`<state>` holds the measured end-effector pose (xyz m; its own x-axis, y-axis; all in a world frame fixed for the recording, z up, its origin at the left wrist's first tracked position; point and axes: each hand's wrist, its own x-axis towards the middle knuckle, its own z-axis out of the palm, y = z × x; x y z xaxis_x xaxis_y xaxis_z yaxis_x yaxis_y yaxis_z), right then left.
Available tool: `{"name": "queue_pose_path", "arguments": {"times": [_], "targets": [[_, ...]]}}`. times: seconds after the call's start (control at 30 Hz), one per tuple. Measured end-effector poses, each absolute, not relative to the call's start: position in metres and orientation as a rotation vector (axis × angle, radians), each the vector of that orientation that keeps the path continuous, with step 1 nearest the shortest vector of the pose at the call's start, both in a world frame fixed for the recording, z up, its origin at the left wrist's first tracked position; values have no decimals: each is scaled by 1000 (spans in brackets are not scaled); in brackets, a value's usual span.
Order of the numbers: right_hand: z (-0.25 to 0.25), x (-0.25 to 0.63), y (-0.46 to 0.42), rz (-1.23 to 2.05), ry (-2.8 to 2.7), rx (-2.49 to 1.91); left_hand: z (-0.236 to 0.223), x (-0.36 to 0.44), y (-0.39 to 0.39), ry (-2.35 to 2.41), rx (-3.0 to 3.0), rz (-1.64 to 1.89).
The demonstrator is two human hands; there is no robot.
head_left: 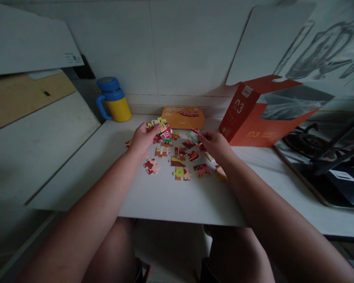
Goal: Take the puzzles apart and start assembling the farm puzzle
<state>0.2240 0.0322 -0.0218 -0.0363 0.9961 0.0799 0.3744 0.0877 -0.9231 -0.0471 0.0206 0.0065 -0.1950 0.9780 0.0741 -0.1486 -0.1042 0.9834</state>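
Note:
Several colourful jigsaw pieces (177, 161) lie scattered on the white table in front of me. My left hand (145, 138) is closed around a bunch of puzzle pieces (163, 127), raised over the far left of the scatter. On the right, my right hand (214, 142) pinches a single puzzle piece (194, 136) with green and red on it, just above the other pieces. A pink and peach piece (152, 166) lies nearer to me on the left. Beneath my right wrist, a yellow and pink piece (220, 173) is partly covered.
An orange puzzle box (183, 118) stands at the back against the wall. To its left is a blue and yellow jug (118, 104). A large orange carton (253, 114) with clear plastic stands at right, beside a black appliance (327, 169). The table's front edge (179, 221) is above my knees.

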Motion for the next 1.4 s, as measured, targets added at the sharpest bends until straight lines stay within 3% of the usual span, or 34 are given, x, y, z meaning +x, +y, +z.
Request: {"name": "queue_pose_path", "arguments": {"times": [0.23, 0.5, 0.6, 0.83, 1.4], "targets": [[-9, 229, 30, 866, -1511, -1454, 5, -51, 23, 1182, 1058, 1493], [39, 272, 17, 24, -1736, -1685, 5, -50, 22, 1256, 1121, 1480], [45, 279, 14, -128, -1800, -1823, 2, -50, 23, 1268, 1128, 1480], [33, 277, 19, -138, -1877, -2080, 2, -49, 25, 1303, 1156, 1464], [18, 267, 29, -37, -1944, -2166, 0, -45, 22, 1229, 1067, 1403]]}}
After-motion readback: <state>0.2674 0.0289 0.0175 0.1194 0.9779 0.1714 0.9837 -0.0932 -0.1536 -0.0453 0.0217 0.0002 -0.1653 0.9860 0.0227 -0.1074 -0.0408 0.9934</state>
